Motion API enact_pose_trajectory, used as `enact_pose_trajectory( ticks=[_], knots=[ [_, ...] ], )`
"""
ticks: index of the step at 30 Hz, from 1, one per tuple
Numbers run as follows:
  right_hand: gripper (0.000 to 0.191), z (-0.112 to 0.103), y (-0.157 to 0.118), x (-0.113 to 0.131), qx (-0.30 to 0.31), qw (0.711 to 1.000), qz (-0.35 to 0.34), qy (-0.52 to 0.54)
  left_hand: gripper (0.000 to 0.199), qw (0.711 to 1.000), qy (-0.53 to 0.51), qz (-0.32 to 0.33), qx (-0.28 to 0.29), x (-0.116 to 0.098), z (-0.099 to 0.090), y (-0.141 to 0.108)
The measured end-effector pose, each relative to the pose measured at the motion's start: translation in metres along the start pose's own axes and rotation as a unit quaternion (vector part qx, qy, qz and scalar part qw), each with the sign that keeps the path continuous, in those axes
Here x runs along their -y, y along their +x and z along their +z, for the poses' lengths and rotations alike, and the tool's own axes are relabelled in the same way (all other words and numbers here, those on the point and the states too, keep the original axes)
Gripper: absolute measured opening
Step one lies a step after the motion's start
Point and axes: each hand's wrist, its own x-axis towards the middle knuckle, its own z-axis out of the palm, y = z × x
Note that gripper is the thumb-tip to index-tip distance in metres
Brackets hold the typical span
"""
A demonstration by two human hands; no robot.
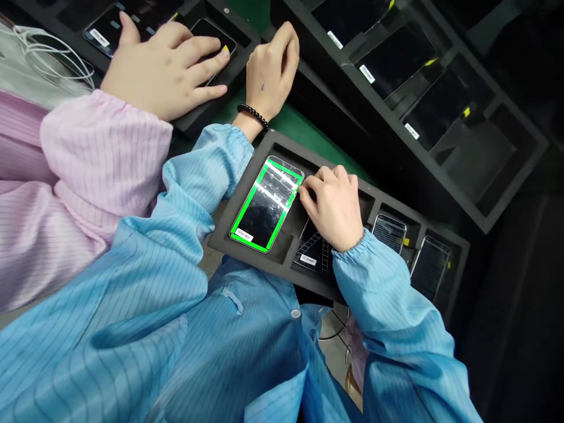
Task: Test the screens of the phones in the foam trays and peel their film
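A phone (264, 211) with a dark glossy screen and a bright green border lies in the left slot of a black foam tray (273, 144) in front of me. My right hand (335, 205) pinches the phone's upper right edge with thumb and fingertips. Under that hand, another dark phone (311, 249) lies in the slot beside it. My left hand (268, 64), with a black bead bracelet at the wrist, rests farther away with curled fingers on the rim of a second foam tray (194, 120). It holds nothing that I can see.
A co-worker's hand (163, 64) in a pink sleeve presses on a phone (211, 32) in that far-left tray. Two more phones (388, 232) fill the near tray's right slots. A large foam tray (480, 217) with dark phones lies at the right. White cables (53, 59) sit top left.
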Motion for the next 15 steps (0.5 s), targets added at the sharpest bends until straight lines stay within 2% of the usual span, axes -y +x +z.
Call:
enact_pose_trajectory(
  ticks=[3, 7, 9, 12, 14, 15],
  knots=[
    [0.033, 0.004, 0.001, -0.004, -0.028, 0.999, -0.001, 0.037, 0.025, 1.0, -0.006, -0.001, 0.0, -0.001, -0.001, 0.0],
    [0.022, -0.015, -0.008, -0.001, -0.048, 0.997, -0.008, 0.067, 0.024, 1.0, 0.004, -0.014, 0.005, -0.006, -0.003, 0.0],
    [0.018, -0.026, -0.018, 0.01, -0.038, 0.99, -0.079, 0.107, 0.024, 1.0, 0.015, -0.019, 0.011, -0.01, -0.006, 0.0],
    [0.023, -0.026, -0.034, 0.032, -0.001, 0.947, -0.268, 0.178, 0.024, 0.998, 0.035, -0.03, 0.03, -0.017, -0.011, -0.001],
    [0.026, -0.016, -0.042, 0.045, 0.011, 0.924, -0.331, 0.189, 0.025, 0.997, 0.045, -0.039, 0.043, -0.02, -0.014, -0.001],
    [0.027, -0.01, -0.043, 0.05, 0.015, 0.922, -0.339, 0.187, 0.025, 0.997, 0.046, -0.043, 0.047, -0.021, -0.015, -0.001]
  ],
)
